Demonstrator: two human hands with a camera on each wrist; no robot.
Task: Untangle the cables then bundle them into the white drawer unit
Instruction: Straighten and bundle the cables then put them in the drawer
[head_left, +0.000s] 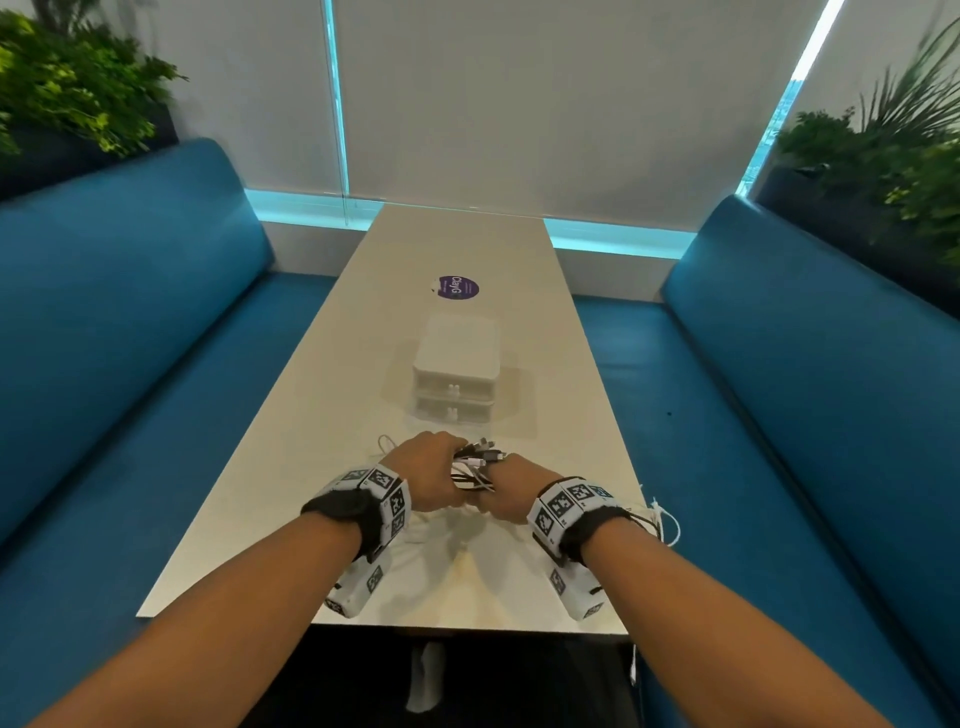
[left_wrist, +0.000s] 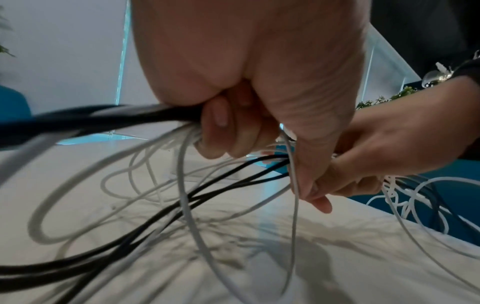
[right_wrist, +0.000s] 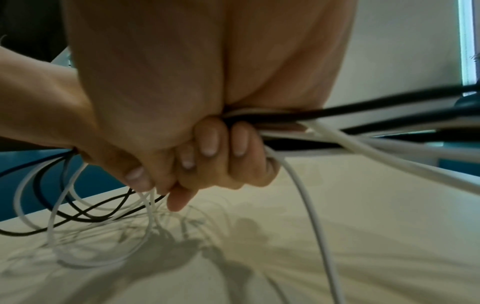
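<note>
A bunch of black and white cables (head_left: 475, 462) is held just above the near end of the white table (head_left: 452, 249). My left hand (head_left: 426, 475) grips the bunch from the left, fingers curled round it (left_wrist: 223, 131). My right hand (head_left: 511, 491) grips the same bunch from the right, fingers wrapped round the strands (right_wrist: 223, 148). Plug ends stick out above the hands. Loose loops (left_wrist: 182, 205) hang down onto the table. The white drawer unit (head_left: 457, 371) stands just beyond the hands, both drawers closed.
A purple round sticker (head_left: 455, 287) lies on the table behind the drawer unit. Blue benches (head_left: 130, 322) flank the table on both sides. Some white cable (head_left: 662, 519) trails over the table's right edge. Plants stand in the back corners.
</note>
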